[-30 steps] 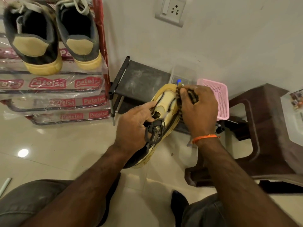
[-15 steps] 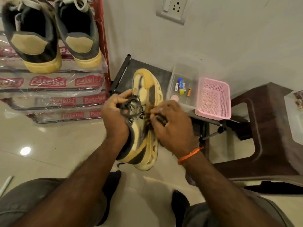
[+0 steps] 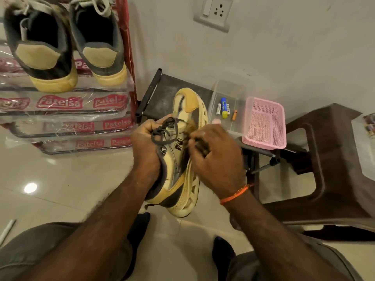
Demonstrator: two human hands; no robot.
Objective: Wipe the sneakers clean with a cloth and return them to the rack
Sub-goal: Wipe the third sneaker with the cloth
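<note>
Wiping is underway: his left hand [image 3: 148,147] grips the sneaker [image 3: 182,159], right hand [image 3: 215,159] pinches a brown cloth [image 3: 197,141] against it; another pair [image 3: 63,47] sits on the rack [image 3: 67,118].

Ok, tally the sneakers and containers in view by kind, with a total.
Sneakers on the rack: 2
Sneaker held in both hands: 1
Pink basket: 1
Clear plastic box: 1
Total: 5

"Patelsa" in white on red labels, repeated across the plastic wrap on the rack [image 3: 60,110] shelves. Letter "N" logo on the held sneaker [image 3: 178,147] side.
</note>
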